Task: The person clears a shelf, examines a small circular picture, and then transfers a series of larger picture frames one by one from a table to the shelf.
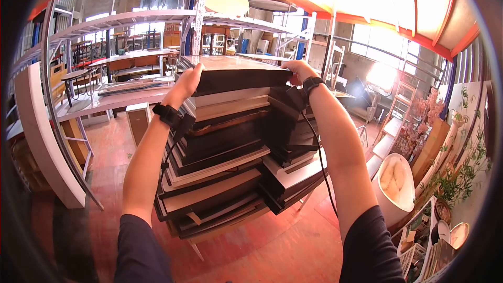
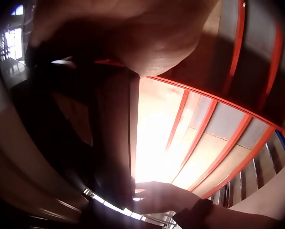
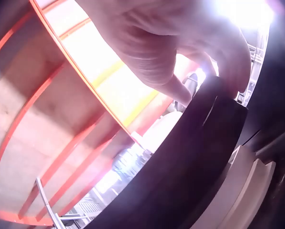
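A flat black-sided panel (image 1: 241,81) with a shiny pale top lies level at the top of a tall stack. My left hand (image 1: 189,81) grips its left end, thumb up by the top edge. At the opposite end my right hand (image 1: 298,72) holds the corner; the right wrist view shows the thumb on one side of the dark edge (image 3: 180,152) and fingers bent over the other. Below is the uneven stack of black and pale flat frames or boards (image 1: 225,147), some jutting out. In the left wrist view the left fingertips are hidden in shadow.
A metal shelf rack (image 1: 131,18) and tables (image 1: 131,60) stand behind the stack. To the right are a white tub-like container (image 1: 395,183), leafy plants (image 1: 461,178) and a crate (image 1: 414,259). A long pale board (image 1: 47,141) leans at left.
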Tool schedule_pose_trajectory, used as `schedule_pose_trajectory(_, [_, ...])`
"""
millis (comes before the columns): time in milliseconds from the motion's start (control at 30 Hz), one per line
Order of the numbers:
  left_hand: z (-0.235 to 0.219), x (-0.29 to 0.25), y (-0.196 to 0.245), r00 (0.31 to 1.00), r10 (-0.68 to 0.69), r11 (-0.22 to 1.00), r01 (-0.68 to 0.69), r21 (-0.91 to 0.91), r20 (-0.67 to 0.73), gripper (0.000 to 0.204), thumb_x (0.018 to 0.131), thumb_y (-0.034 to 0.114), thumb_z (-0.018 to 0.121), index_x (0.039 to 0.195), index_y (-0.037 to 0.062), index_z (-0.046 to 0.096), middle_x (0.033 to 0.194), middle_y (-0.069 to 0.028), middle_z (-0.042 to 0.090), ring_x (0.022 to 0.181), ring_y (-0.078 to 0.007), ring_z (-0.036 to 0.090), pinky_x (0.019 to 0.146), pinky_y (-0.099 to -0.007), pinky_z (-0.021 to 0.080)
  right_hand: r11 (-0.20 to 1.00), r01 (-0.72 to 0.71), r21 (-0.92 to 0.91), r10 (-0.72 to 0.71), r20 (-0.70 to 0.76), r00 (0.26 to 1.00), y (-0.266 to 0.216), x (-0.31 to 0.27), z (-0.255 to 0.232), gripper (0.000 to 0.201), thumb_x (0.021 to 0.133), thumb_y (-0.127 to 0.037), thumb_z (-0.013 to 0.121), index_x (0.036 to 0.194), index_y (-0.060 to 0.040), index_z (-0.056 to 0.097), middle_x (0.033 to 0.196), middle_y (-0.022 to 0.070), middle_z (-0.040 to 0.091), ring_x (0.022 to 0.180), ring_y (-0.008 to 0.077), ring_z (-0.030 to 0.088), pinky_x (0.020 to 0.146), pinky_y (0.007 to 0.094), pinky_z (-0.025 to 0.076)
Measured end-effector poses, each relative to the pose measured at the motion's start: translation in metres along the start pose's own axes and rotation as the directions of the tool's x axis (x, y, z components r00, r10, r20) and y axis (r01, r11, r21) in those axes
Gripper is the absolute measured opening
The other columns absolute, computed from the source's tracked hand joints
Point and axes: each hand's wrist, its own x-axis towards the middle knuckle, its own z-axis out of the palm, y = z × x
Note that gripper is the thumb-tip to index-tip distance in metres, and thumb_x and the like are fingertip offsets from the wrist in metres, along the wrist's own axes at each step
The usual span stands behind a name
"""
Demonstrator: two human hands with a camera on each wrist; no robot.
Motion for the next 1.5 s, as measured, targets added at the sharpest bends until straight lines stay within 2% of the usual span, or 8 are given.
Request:
schedule_pose_trajectory(167, [0.006, -0.001, -0.008, 0.998, 0.056, 0.981, -0.058, -0.185, -0.017, 0.057, 0.097, 0.043, 0.026, 0.064, -0.0020, 0.031, 0.051, -0.0008, 0.028, 0.049, -0.0125, 0.028, 0.049, -0.0361, 0.029, 0.982, 0.099, 0.163, -0.062, -0.222, 0.973, 0.003, 0.063, 0.000, 0.016, 0.073, -0.019, 0.068, 0.067, -0.0074, 0.059, 0.054, 0.0024, 0.051, 0.039, 0.0131, 0.045, 0.036, 0.0273, 0.038])
schedule_pose_trajectory(367, [0.001, -0.026, 0.024, 0.997, 0.050, 0.986, -0.058, -0.156, -0.053, 0.057, 0.098, 0.040, 0.023, 0.104, -0.0084, 0.053, 0.098, -0.0151, 0.061, 0.091, -0.0192, 0.050, 0.086, -0.0311, 0.038, 0.800, 0.246, 0.548, -0.061, -0.334, 0.941, -0.064, 0.061, 0.028, 0.020, 0.081, -0.022, 0.056, 0.078, -0.0028, 0.054, 0.074, 0.0092, 0.057, 0.062, 0.0182, 0.050, 0.060, 0.0332, 0.042])
schedule_pose_trajectory(767, [0.003, -0.024, 0.018, 0.999, 0.010, 0.936, -0.023, -0.351, -0.040, 0.054, 0.098, 0.042, 0.027, 0.102, -0.0040, 0.055, 0.093, -0.0113, 0.061, 0.088, -0.0177, 0.052, 0.082, -0.0311, 0.040, 0.676, 0.157, 0.720, -0.249, 0.022, 0.968, -0.094, -0.008, 0.052, 0.025, 0.081, -0.012, 0.053, 0.103, -0.0010, 0.047, 0.089, 0.0167, 0.054, 0.079, 0.0281, 0.055, 0.075, 0.0497, 0.050])
schedule_pose_trajectory(967, [0.025, 0.012, -0.060, 0.892, 0.407, 0.911, -0.413, 0.013, -0.198, 0.038, 0.092, 0.038, 0.040, 0.101, 0.0029, 0.052, 0.078, -0.0174, 0.055, 0.078, -0.0309, 0.053, 0.072, -0.0387, 0.041, 0.476, 0.423, 0.771, -0.252, -0.341, 0.906, -0.096, -0.014, 0.079, 0.024, 0.081, -0.005, 0.054, 0.103, -0.0065, 0.045, 0.088, 0.0108, 0.055, 0.077, 0.0236, 0.058, 0.067, 0.0411, 0.052])
schedule_pose_trajectory(1100, [0.008, -0.008, -0.010, 0.993, -0.028, 0.948, -0.011, -0.317, -0.118, 0.061, 0.083, 0.044, 0.055, 0.114, -0.0081, 0.044, 0.102, -0.0280, 0.057, 0.100, -0.0382, 0.054, 0.087, -0.0434, 0.039, 0.372, 0.526, 0.765, -0.368, -0.399, 0.840, -0.088, -0.020, 0.076, 0.030, 0.078, -0.005, 0.056, 0.105, -0.0111, 0.044, 0.087, 0.0077, 0.054, 0.071, 0.0174, 0.055, 0.056, 0.0319, 0.045])
schedule_pose_trajectory(1300, [-0.022, -0.031, 0.027, 0.975, -0.027, 0.704, -0.139, -0.697, -0.221, 0.083, 0.086, 0.045, 0.058, 0.139, -0.0031, 0.018, 0.126, -0.0179, 0.049, 0.113, -0.0201, 0.049, 0.101, -0.0331, 0.033, 0.164, 0.426, 0.890, -0.396, -0.336, 0.855, -0.054, -0.065, 0.044, 0.008, 0.083, -0.009, 0.054, 0.087, -0.0030, 0.053, 0.082, 0.0058, 0.058, 0.077, 0.0179, 0.059, 0.071, 0.0305, 0.050])
schedule_pose_trajectory(1433, [-0.042, -0.060, 0.070, 0.992, -0.078, -0.029, 0.096, -0.995, 0.098, 0.056, 0.085, 0.041, 0.063, 0.117, -0.0013, 0.047, 0.103, -0.0138, 0.062, 0.100, -0.0208, 0.058, 0.093, -0.0327, 0.042, 0.104, 0.343, 0.934, -0.535, -0.238, 0.811, -0.002, -0.142, 0.018, 0.022, 0.087, -0.010, 0.052, 0.105, 0.0026, 0.054, 0.103, 0.0105, 0.062, 0.098, 0.0224, 0.060, 0.087, 0.0341, 0.047])
schedule_pose_trajectory(1500, [-0.039, -0.078, 0.095, 0.981, -0.192, -0.027, -0.028, -0.999, -0.022, 0.047, 0.088, 0.037, 0.060, 0.115, -0.0009, 0.051, 0.111, -0.0157, 0.060, 0.095, -0.0244, 0.061, 0.087, -0.0351, 0.048, 0.114, 0.332, 0.937, -0.488, -0.238, 0.840, 0.035, -0.176, 0.005, 0.020, 0.087, -0.006, 0.053, 0.106, 0.0018, 0.055, 0.102, 0.0112, 0.062, 0.099, 0.0202, 0.059, 0.090, 0.0322, 0.045])
